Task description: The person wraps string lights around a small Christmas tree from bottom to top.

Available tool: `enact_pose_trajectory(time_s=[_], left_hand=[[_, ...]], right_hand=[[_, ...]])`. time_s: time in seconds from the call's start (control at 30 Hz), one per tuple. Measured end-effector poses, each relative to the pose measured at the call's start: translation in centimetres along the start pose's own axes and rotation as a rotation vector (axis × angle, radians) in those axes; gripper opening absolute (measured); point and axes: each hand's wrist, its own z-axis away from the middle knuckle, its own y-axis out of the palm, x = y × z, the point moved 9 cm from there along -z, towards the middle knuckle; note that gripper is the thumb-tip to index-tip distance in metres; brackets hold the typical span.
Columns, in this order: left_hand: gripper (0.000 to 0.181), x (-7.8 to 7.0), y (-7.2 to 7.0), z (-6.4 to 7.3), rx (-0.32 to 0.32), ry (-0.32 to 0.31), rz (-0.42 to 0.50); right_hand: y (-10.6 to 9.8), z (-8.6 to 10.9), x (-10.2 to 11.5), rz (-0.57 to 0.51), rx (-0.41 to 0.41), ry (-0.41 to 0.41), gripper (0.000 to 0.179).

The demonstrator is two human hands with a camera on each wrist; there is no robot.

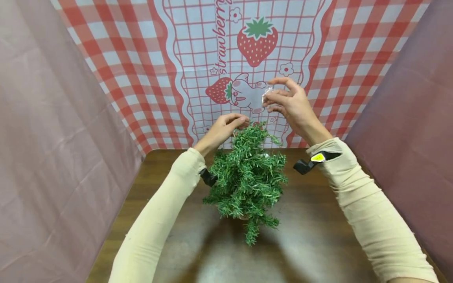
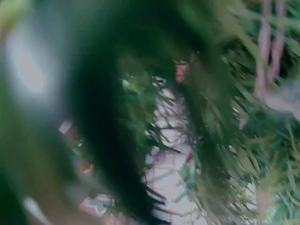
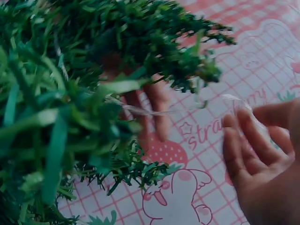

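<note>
A small artificial Christmas tree (image 1: 247, 173) with green branches stands on the table. Beyond its upper right side, my right hand (image 1: 291, 104) pinches a small bundle of thin clear string (image 1: 267, 94). In the right wrist view, a strand of the string (image 3: 150, 112) runs from the branches towards that hand (image 3: 262, 145). Behind the left of the treetop, my left hand (image 1: 226, 127) reaches in with its fingers at the branches. Two of its fingers (image 3: 161, 112) hang fairly straight beside the strand. Blurred tree needles (image 2: 262, 168) fill much of the left wrist view.
The tree is on a brown wooden table (image 1: 311, 236). A red-and-white checked cloth (image 1: 198, 47) with strawberry prints hangs behind it. Pink curtains (image 1: 56, 137) close off both sides. A small white piece (image 1: 266, 156) shows among the right branches.
</note>
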Motion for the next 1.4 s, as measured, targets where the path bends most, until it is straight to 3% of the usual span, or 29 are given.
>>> enact_pose_trajectory(time_s=[0.1, 0.2, 0.33, 0.4, 0.53, 0.8, 1.0, 1.1, 1.2, 1.33, 1.4], left_hand=[[0.036, -0.4, -0.2, -0.3, -0.012, 0.012, 0.09], [0.036, 0.2, -0.5, -1.0, -0.048, 0.025, 0.163], [0.03, -0.2, -0.9, -0.9, -0.101, 0.059, 0.175], [0.026, -1.1, -0.9, -0.3, -0.114, 0.078, 0.155], [0.022, -2.0, -1.1, 0.5, -0.143, 0.125, 0.156], [0.036, -0.7, -1.4, 0.9, -0.144, 0.16, 0.495], [0.038, 0.2, -1.5, 2.2, -0.16, 0.131, 0.59], [0.032, 0.3, -1.8, 3.4, -0.204, 0.135, 0.561], [0.028, -0.2, -2.3, 4.7, -0.264, 0.178, 0.453], [0.028, -1.5, -3.1, 6.8, -0.344, 0.25, 0.311], [0.027, -2.3, -3.4, 8.0, -0.377, 0.283, 0.274]], right_hand=[[1.8, -0.2, -1.1, 0.146, 0.127, 0.075, 0.038], [3.2, -0.2, -1.7, 0.293, 0.205, 0.112, 0.035], [4.4, -0.1, -2.0, 0.488, 0.256, 0.117, 0.032], [4.8, 0.0, -1.9, 0.554, 0.269, 0.098, 0.03], [5.4, 0.2, -1.3, 0.604, 0.27, 0.053, 0.026], [7.5, 0.8, 1.2, 0.574, 0.297, 0.006, 0.022], [9.2, 1.9, 2.2, 0.664, 0.343, 0.014, 0.021], [9.7, 2.6, 2.5, 0.742, 0.364, -0.023, 0.02], [9.9, 3.0, 2.8, 0.84, 0.361, -0.127, 0.018], [9.5, 4.1, 3.3, 0.951, 0.297, -0.274, 0.018], [8.9, 5.1, 3.7, 0.975, 0.248, -0.305, 0.021]])
